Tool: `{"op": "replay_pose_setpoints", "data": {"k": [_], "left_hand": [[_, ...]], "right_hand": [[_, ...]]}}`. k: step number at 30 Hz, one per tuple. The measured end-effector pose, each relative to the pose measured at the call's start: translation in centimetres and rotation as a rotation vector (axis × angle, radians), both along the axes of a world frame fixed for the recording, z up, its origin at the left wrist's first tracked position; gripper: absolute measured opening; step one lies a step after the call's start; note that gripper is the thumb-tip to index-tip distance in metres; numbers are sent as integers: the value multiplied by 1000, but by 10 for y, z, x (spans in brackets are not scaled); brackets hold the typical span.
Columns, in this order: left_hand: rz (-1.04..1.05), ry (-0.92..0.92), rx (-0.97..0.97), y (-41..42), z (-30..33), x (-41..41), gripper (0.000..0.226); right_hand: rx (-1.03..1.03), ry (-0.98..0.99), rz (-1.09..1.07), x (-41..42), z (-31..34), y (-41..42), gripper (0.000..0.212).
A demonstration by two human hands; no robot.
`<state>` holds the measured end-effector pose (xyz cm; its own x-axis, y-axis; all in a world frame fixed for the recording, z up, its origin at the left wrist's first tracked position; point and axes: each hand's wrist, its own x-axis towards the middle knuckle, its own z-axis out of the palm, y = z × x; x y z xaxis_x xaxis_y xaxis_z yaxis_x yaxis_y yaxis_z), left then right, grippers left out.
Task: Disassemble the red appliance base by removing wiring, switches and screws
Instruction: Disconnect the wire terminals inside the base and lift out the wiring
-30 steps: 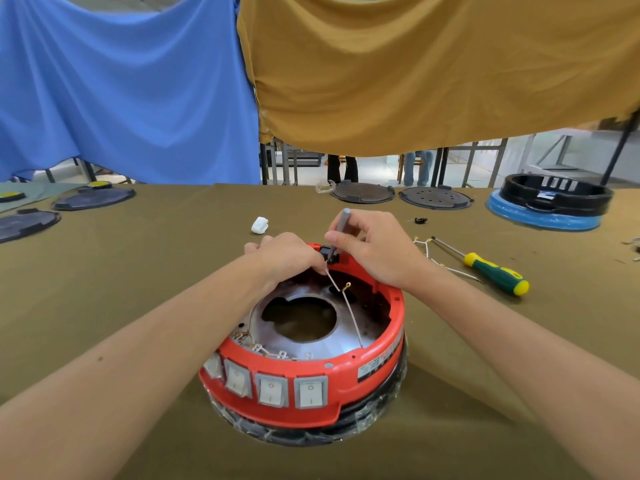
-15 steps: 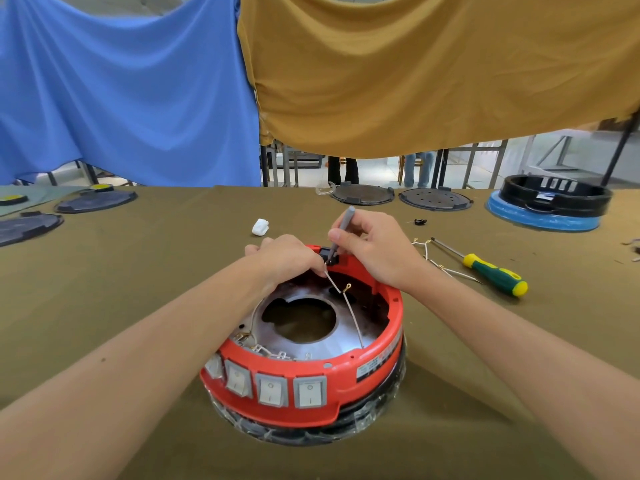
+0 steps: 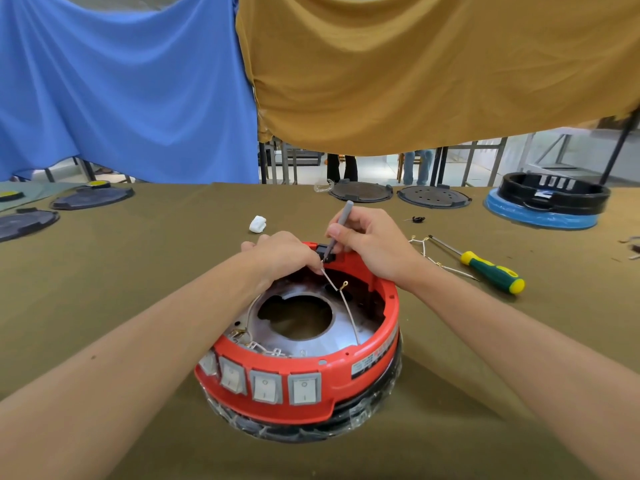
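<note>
From the head view, the round red plastic appliance base [image 3: 304, 386] sits open side up on the olive-green cloth-covered table [image 3: 145, 258], just in front of the person, resting on a black ring wrapped in clear film [image 3: 377, 400]; four grey rocker switches [image 3: 266, 388] line its near wall, and a bare metal plate with a round hole [image 3: 298, 317] fills its inside. The left hand [image 3: 282, 252] is curled at the far rim, its fingertips pinching the end of a thin pale wire [image 3: 341, 299] that runs down across the plate towards the near wall; a small ring terminal branches off that wire partway along. The right hand [image 3: 372, 245] is closed round a slim grey tool [image 3: 337, 230], held like a pen, its tip set on a small black part [image 3: 325, 254] at the far rim, right beside the left fingertips. To the right, on the table, lie a green-and-yellow-handled screwdriver [image 3: 491, 271] and a loose bundle of pale wires [image 3: 427, 252] touching its shaft; a small white wad [image 3: 257, 224] lies beyond the left hand; dark round discs [image 3: 360, 192] and a black base on a blue ring [image 3: 547, 202] stand well apart along the far edge; blue [image 3: 121, 84] and mustard cloths [image 3: 433, 71] hang behind.
</note>
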<state>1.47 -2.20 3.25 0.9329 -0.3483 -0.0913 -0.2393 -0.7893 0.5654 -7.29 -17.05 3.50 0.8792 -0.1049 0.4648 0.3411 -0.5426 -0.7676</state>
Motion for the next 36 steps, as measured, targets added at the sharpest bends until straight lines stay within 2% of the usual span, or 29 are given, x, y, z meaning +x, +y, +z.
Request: {"op": "replay_pose_setpoints", "data": {"k": [3,8,14,17,22,29,32,36], "left_hand": [[-3,25,-15,1,2,-2,40],[-97,137,-101,5,9,-9,57],[-139,133,-128,12,15,-15,57],[-156,175,-199,15,18,-14,48],[-166,161,-301,20,22,-23,34],[-33,38,-745,30,36,-24,15],[-7,119,-1024,42,37,-25,14],[133,217,-1448,55,40,-32,10]], "right_hand": [[46,36,4,0,0,-2,16],[64,81,-11,1,4,0,20],[187,78,-37,1,2,3,24],[256,72,-47,-1,1,5,24],[228,-31,-69,-8,5,7,19],[1,-101,-108,-23,12,15,13],[-48,-71,-128,-31,13,19,7],[82,42,-130,-44,16,25,18]]}}
